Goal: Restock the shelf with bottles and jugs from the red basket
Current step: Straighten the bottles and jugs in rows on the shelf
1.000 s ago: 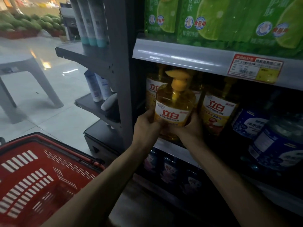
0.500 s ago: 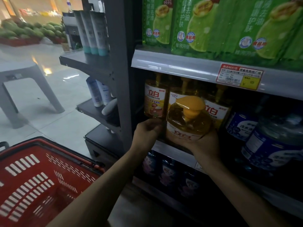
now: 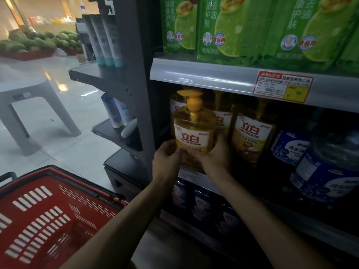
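A yellow pump bottle (image 3: 194, 131) with a white and yellow label stands upright at the front left of the middle shelf (image 3: 196, 178). My left hand (image 3: 167, 158) grips its lower left side and my right hand (image 3: 215, 156) grips its lower right side. More yellow pump bottles (image 3: 252, 136) stand behind and to the right of it. The red basket (image 3: 48, 216) sits at the lower left; what I see of its inside holds nothing.
Blue-labelled jugs (image 3: 326, 171) fill the right of the same shelf. Green refill pouches (image 3: 229, 30) line the shelf above, over a price tag (image 3: 281, 88). Dark pouches (image 3: 200, 204) sit on the shelf below. A grey side rack (image 3: 108, 74) holds tubes; a grey stool (image 3: 33, 105) stands at left.
The bottle was tilted forward half a second ago and is upright again, shifted left to the front left of the shelf. Both hands stayed on it.
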`<act>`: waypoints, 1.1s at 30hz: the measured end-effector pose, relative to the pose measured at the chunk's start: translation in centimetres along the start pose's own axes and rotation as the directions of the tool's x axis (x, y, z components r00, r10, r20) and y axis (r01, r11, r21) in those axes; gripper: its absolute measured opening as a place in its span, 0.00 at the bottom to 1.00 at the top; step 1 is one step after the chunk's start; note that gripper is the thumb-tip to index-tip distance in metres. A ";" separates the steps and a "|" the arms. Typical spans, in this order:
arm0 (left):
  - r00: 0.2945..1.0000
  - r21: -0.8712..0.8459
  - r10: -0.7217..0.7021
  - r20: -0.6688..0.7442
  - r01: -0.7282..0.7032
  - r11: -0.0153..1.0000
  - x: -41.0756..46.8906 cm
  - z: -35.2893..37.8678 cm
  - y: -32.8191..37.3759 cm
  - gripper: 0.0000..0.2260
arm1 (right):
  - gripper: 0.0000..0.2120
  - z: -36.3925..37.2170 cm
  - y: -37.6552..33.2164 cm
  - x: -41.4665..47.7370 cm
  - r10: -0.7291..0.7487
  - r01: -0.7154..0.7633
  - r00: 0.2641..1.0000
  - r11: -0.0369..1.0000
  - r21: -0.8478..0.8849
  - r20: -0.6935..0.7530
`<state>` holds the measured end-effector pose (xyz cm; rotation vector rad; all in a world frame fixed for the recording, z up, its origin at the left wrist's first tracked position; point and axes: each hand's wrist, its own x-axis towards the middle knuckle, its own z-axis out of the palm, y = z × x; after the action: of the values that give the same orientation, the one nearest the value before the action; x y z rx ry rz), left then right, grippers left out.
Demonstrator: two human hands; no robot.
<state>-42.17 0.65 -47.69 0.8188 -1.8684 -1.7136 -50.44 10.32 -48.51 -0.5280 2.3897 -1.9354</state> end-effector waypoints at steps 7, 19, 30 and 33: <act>1.000 -0.051 0.007 -0.008 -0.008 0.999 1.0 0.1 -0.7 0.23 | 0.33 0.8 -0.7 1.0 0.039 -0.040 0.998 0.999 0.012 0.043; 0.998 -0.168 -0.060 0.026 0.064 0.984 1.9 -0.3 0.1 0.13 | 0.36 2.9 0.6 1.7 -0.004 0.006 1.000 0.996 -0.087 0.017; 0.968 -0.237 -0.247 0.041 0.249 0.939 2.1 -1.8 0.4 0.14 | 0.33 3.8 0.7 1.0 0.110 -0.110 0.994 0.994 0.006 -0.029; 0.966 -0.193 -0.243 0.085 0.255 0.947 2.3 -1.9 -0.1 0.15 | 0.20 3.4 0.6 0.5 0.234 -0.234 0.972 0.971 0.048 -0.006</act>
<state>-42.49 -2.35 -47.67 0.9630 -1.6473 -2.0655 -50.32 7.03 -49.78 -0.2208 2.2862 -1.8907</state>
